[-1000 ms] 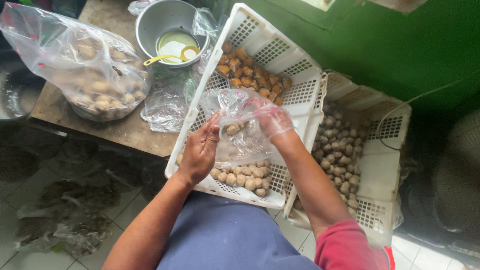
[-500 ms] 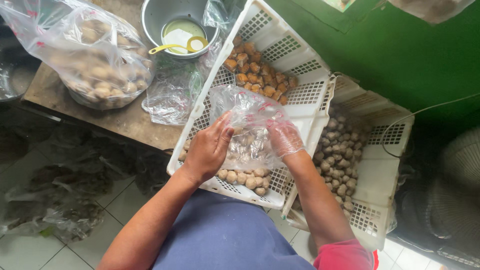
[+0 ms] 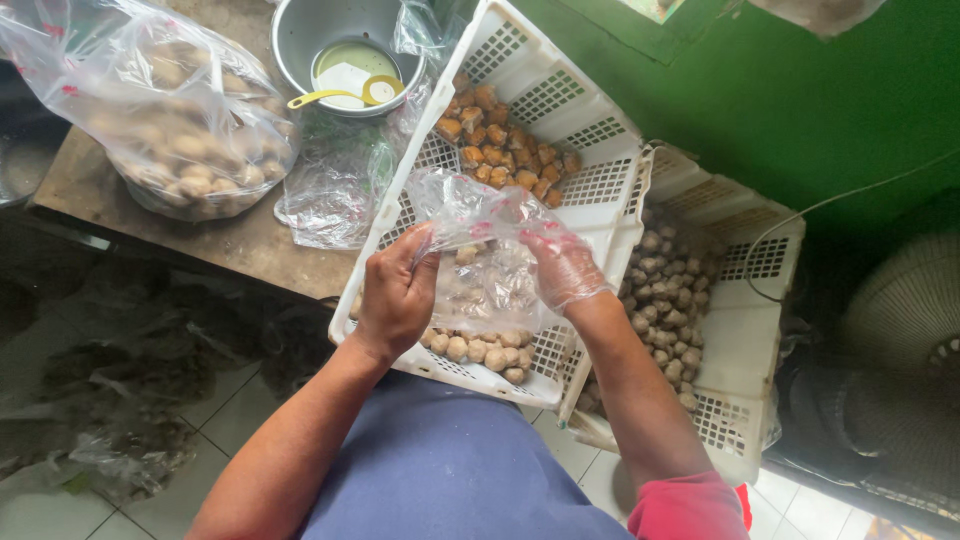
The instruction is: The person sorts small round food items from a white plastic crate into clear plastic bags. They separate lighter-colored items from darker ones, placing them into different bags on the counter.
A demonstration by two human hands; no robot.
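Note:
My left hand [image 3: 397, 293] grips the left edge of a small clear plastic bag [image 3: 480, 262] with a few pale meatballs in it. My right hand [image 3: 562, 266], covered by a thin clear plastic glove, holds the bag's right side. The bag hangs over a white slotted crate [image 3: 590, 190]. Pale meatballs [image 3: 485, 351] lie along the crate's near edge and browner fried pieces [image 3: 500, 145] at its far end.
A second white crate [image 3: 740, 330] of pale meatballs sits lower on the right. On the wooden table [image 3: 230, 250] are a big clear bag of meatballs [image 3: 170, 125], empty plastic bags [image 3: 335, 190] and a metal bowl [image 3: 340, 45] with a yellow spoon. Green wall behind.
Both hands stay on the small bag over the crate. The bag has dropped slightly and my right hand has shifted along its right side.

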